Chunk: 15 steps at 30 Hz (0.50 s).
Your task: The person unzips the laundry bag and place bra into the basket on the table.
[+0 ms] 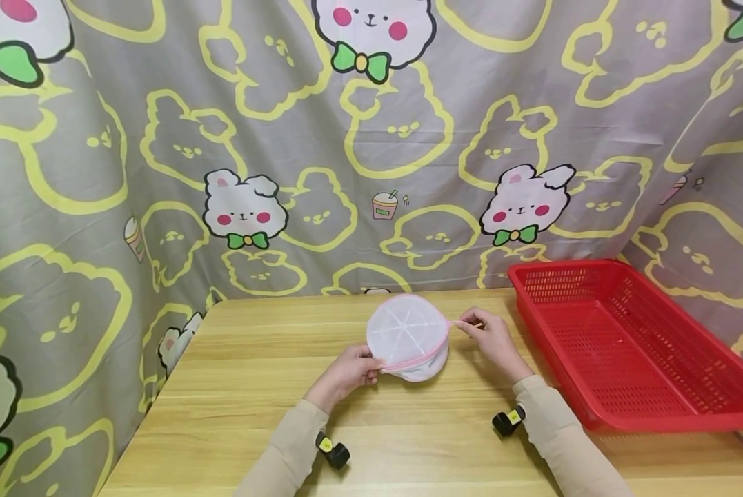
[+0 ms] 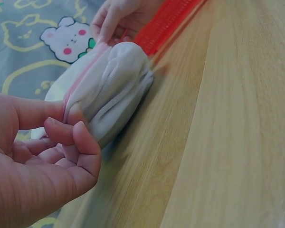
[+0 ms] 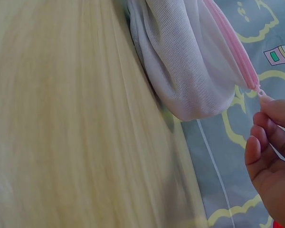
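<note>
A round white mesh laundry bag (image 1: 402,330) with pink trim is held between both hands, close over the wooden table, its flat top with spoke-like seams tilted toward the head camera. My left hand (image 1: 348,373) pinches its near left rim between thumb and index finger, the other fingers curled below. At the far right of the rim, my right hand (image 1: 492,339) pinches the small zipper pull (image 3: 261,91) at the end of the pink zipper (image 3: 238,50). The bag's soft body (image 2: 121,83) hangs in folds under the rim.
A large red plastic basket (image 1: 601,407) with perforated walls stands to the right, beside my right forearm. Behind the wooden table (image 1: 259,373) hangs a grey patterned curtain (image 1: 321,145). Each sleeve carries a small black wrist camera (image 1: 334,452).
</note>
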{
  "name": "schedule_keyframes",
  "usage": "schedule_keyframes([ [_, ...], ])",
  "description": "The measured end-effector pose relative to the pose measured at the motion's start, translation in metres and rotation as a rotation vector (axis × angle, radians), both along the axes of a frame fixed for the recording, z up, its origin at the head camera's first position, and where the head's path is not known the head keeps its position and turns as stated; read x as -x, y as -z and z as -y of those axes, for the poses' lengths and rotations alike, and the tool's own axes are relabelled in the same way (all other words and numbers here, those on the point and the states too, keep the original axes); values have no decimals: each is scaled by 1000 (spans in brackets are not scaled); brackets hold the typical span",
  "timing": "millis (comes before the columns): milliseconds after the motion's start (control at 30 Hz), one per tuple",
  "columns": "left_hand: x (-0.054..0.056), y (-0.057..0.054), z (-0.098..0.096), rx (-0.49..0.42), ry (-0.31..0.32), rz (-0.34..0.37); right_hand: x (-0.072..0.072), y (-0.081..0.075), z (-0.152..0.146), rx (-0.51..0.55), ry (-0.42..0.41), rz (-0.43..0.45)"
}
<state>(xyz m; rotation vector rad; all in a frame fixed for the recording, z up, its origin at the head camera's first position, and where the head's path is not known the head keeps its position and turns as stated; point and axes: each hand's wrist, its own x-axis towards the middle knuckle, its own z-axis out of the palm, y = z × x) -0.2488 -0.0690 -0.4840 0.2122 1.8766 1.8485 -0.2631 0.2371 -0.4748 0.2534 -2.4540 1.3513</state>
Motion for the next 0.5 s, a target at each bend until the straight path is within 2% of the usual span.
schedule_keyframes([
  [267,-1,-1,2,17,13,14,0,0,2,11,18,14],
  [500,2,1,3,3,-2,9,1,1,0,18,-8,18],
])
